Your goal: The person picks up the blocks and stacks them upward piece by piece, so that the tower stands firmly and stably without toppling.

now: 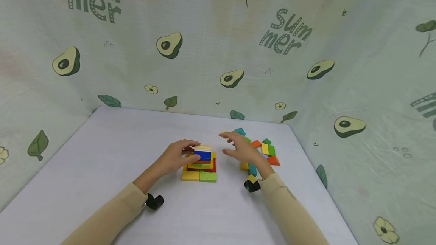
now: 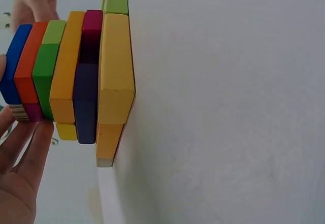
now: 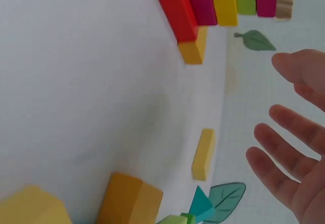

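Observation:
A stepped tower of coloured wooden blocks stands on the table, its layers yellow, green, red and orange. On top lie a blue block and, behind it, a pale striped wooden block. My left hand is at the tower's top left, thumb against the blue block's front and fingers round the back. In the left wrist view, the fingers of the left hand touch the rear of the upper layers. To the right of the tower, my right hand hovers with fingers spread and nothing in them.
Loose blocks lie under and beyond the right hand, among them an orange-red triangle, a green block and a teal block. A yellow block lies apart near the back. A printed cloth hangs behind the white table.

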Available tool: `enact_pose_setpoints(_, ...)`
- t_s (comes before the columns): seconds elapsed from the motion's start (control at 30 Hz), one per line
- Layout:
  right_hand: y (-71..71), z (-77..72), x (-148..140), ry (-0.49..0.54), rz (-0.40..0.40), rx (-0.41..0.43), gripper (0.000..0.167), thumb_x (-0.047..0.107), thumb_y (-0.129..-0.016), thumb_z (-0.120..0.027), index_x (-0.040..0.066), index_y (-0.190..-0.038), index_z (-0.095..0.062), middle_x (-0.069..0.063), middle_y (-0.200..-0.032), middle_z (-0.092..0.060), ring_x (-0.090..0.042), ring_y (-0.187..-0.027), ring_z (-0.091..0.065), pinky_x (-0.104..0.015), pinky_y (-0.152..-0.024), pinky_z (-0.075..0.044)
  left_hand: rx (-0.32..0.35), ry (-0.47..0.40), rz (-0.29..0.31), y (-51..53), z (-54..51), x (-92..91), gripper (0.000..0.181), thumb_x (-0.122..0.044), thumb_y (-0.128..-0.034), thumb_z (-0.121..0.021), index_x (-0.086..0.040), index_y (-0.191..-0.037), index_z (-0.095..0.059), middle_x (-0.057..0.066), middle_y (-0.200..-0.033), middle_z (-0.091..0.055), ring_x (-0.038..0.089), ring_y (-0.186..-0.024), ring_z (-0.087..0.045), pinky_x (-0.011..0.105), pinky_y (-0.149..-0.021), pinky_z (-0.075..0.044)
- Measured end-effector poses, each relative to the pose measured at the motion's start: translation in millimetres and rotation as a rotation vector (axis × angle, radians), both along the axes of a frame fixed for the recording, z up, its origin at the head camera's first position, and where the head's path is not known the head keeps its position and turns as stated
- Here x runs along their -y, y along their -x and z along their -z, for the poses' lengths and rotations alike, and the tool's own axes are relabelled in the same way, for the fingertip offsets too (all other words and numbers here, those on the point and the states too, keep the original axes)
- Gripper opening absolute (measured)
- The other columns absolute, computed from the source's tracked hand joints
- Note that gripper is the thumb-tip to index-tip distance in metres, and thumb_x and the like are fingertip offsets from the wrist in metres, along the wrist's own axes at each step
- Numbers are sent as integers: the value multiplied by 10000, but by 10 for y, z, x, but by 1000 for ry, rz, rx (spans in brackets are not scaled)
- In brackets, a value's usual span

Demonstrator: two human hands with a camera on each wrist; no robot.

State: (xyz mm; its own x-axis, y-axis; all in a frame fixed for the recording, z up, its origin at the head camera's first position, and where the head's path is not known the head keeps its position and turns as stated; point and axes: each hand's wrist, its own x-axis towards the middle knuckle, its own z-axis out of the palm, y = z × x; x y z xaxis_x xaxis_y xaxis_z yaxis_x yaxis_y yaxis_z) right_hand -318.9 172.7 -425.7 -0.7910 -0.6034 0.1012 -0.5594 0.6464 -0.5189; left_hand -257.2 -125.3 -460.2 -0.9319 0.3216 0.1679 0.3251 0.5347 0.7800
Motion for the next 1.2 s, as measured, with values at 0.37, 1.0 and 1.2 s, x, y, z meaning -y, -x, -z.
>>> enact_pose_setpoints(0.37, 629, 89, 8, -156, 221, 84, 527, 164, -1020, -713, 66, -1518, -568, -188, -1460, -594, -371, -1283, -580, -517, -1112, -513, 1, -1, 11, -10, -17, -13, 528, -379, -966, -802, -195, -1437, -651, 19, -1417, -663, 220, -1219, -672, 420, -1057, -576)
enact_pose_setpoints(1.0, 708, 287, 2, -222, 264, 56, 323, 55, -992, -717, 81, -1314, -724, -172, -1260, -704, -324, -1155, -630, -476, -1078, -534, -11, 21, -1, -25, -34, 12, 523, -363, -960, -811, -189, -1428, -654, 35, -1415, -664, 229, -1206, -675, 435, -1048, -582)
enact_pose_setpoints(1.2, 563, 187, -8, -180, 196, -3, 298, 82, -1003, -721, 85, -1300, -747, -120, -1236, -729, -259, -1045, -644, -404, -976, -582, 0, 24, 6, -13, -32, 12, 528, -372, -961, -809, -191, -1431, -651, 23, -1405, -673, 230, -1218, -677, 441, -1059, -575)
